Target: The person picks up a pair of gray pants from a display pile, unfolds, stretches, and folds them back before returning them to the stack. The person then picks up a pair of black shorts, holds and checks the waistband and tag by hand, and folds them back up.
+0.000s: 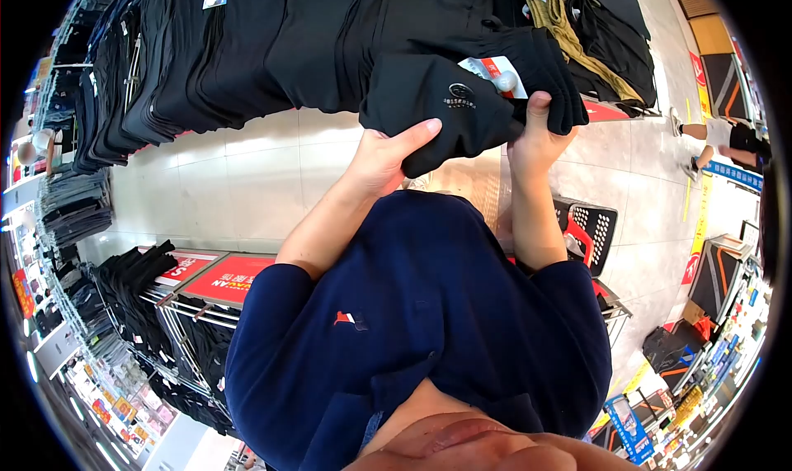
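Note:
A folded black garment (429, 100) with a small printed logo is held up in front of the chest. My left hand (388, 153) grips its lower left part, thumb lying on top of the cloth. At its right end, by the gathered waistband (551, 79), my right hand (536, 141) is closed on the fabric with the thumb up. A white and red tag (487, 68) with a round pale plastic piece (505, 81) lies on the garment between the hands.
Rows of hanging black trousers (313, 42) run behind the garment. An olive garment (553, 25) hangs at the upper right. A red-signed rack (223, 277) stands at lower left, a black and red basket (590, 232) at right. Other people (738, 145) are at the far right.

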{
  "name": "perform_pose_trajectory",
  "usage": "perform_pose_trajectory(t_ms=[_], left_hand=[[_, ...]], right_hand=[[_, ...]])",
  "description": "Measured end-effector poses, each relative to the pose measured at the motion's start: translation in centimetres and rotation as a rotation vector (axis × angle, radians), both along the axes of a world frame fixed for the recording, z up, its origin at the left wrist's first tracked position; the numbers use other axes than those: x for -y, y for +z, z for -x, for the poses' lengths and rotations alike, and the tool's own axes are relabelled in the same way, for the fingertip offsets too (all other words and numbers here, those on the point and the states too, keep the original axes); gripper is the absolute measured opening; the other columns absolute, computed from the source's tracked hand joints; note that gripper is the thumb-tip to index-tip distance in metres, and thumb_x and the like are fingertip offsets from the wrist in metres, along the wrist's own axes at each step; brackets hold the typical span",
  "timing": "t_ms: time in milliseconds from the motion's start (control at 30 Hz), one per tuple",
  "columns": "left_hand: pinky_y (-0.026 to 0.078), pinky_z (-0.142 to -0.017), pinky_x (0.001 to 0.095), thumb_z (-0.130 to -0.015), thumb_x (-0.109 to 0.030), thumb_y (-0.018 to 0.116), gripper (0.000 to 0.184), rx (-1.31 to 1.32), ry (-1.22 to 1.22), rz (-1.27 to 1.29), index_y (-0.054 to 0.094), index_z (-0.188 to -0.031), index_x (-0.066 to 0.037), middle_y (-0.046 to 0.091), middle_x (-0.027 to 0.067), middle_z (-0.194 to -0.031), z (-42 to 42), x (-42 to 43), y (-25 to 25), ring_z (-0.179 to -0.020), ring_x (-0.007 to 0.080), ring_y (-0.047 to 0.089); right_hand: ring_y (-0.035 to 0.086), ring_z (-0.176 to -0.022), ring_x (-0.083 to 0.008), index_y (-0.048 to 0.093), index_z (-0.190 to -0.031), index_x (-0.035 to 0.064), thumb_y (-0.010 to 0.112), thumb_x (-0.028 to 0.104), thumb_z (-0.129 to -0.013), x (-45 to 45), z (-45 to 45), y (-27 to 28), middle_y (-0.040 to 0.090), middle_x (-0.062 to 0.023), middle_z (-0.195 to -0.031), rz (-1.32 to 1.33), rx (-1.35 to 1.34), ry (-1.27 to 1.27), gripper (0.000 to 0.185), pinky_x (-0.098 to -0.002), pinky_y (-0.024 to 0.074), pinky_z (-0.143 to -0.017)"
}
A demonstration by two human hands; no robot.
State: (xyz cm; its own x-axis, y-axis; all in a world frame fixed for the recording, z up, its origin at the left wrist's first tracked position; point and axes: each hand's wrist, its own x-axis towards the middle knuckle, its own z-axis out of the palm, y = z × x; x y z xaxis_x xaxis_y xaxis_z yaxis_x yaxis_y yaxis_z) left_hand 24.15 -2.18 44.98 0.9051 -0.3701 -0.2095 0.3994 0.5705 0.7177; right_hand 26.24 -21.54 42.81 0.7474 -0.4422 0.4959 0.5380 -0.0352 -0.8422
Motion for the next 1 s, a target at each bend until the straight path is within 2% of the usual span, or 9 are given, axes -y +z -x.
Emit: perform_pose_trajectory(t_ms=[67,167,233,367,667,733,1000], left_hand=[[0.050,-0.094,0.0382,-0.087,-0.002,0.062,0.043,-0.009,0.008,-0.006,0.049,-0.127,0.003,0.059,0.0141,-0.120,0.3,0.2,-0.3,-0.109,0.0238,0.060],[0.050,-0.094,0.0378,-0.086,-0.001,0.062,0.043,0.000,0.005,0.006,0.049,-0.127,0.003,0.059,0.0136,-0.120,0.7,0.4,-0.9,-0.109,0.0233,0.060],[0.054,-0.089,0.0319,-0.085,0.002,0.065,0.038,-0.019,0.045,0.068,0.055,-0.121,0.002,0.063,0.0098,-0.114,0.7,0.8,-0.9,-0.103,0.0177,0.062],[0.050,-0.094,0.0370,-0.085,0.001,0.062,0.044,0.005,0.038,-0.013,0.049,-0.127,0.002,0.058,0.0126,-0.120,0.6,1.2,-0.7,-0.108,0.0224,0.060],[0.050,-0.093,0.0355,-0.084,0.003,0.063,0.039,0.006,0.087,-0.054,0.054,-0.122,0.001,0.062,0.0107,-0.116,0.5,1.3,-0.6,-0.107,0.0205,0.061],[0.052,-0.089,0.0307,-0.084,0.003,0.065,0.037,0.003,0.104,-0.015,0.057,-0.120,0.001,0.063,0.0089,-0.115,0.3,1.1,-0.6,-0.103,0.0174,0.062],[0.052,-0.088,0.0311,-0.084,0.003,0.065,0.036,0.022,0.100,-0.023,0.057,-0.119,0.002,0.063,0.0089,-0.114,-0.1,0.0,-0.8,-0.102,0.0177,0.062]], right_hand=[[0.058,-0.098,-0.0174,0.060,-0.110,-0.0095,0.066,0.021,-0.090,0.3,0.0,0.0,0.064,-0.0112,-0.108,0.061,0.020,-0.026,0.037,-0.0281,0.0419,-0.090],[0.059,-0.098,-0.0181,0.060,-0.111,-0.0093,0.066,0.021,-0.091,0.5,-0.1,-0.3,0.064,-0.0116,-0.107,0.010,0.012,0.019,0.037,-0.0283,0.0418,-0.090],[0.059,-0.099,-0.0183,0.060,-0.112,-0.0092,0.066,0.021,-0.091,0.7,0.1,-0.6,0.064,-0.0118,-0.108,-0.007,0.004,0.024,0.038,-0.0284,0.0418,-0.090],[0.059,-0.100,-0.0181,0.060,-0.112,-0.0091,0.066,0.021,-0.090,0.8,0.3,-0.3,0.064,-0.0121,-0.109,-0.019,0.001,0.034,0.038,-0.0288,0.0418,-0.091],[0.059,-0.101,-0.0199,0.060,-0.113,-0.0097,0.067,0.020,-0.089,0.5,0.0,-1.4,0.065,-0.0135,-0.109,0.031,-0.015,-0.016,0.038,-0.0302,0.0414,-0.093],[0.059,-0.101,-0.0201,0.060,-0.112,-0.0097,0.067,0.019,-0.089,0.2,-0.3,-1.1,0.065,-0.0136,-0.109,0.028,-0.003,-0.017,0.038,-0.0301,0.0414,-0.093],[0.059,-0.100,-0.0206,0.061,-0.110,-0.0088,0.067,0.018,-0.089,-0.6,-1.6,-0.3,0.065,-0.0129,-0.107,0.022,0.020,-0.002,0.035,-0.0301,0.0411,-0.093]])
